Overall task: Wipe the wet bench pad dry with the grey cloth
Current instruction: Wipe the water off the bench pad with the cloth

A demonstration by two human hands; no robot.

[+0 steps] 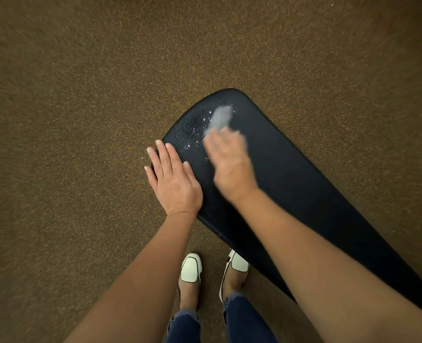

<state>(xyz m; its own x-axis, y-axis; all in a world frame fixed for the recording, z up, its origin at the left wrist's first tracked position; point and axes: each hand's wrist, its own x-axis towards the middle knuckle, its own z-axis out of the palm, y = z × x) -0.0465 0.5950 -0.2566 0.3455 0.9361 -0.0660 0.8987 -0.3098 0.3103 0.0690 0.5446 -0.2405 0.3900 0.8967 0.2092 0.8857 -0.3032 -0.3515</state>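
Observation:
A long black bench pad (pixel 291 174) runs from the centre toward the lower right. Water droplets (pixel 192 142) glisten on its near-left end. My right hand (pixel 229 164), blurred, presses the grey cloth (pixel 220 117) on the pad; the cloth sticks out past my fingertips over the wet patch. My left hand (pixel 172 179) lies flat with fingers spread on the pad's left edge, holding nothing.
Brown speckled carpet (pixel 81 120) surrounds the bench on all sides. My two feet in white shoes (pixel 191 268) stand on the floor just below the pad's left edge.

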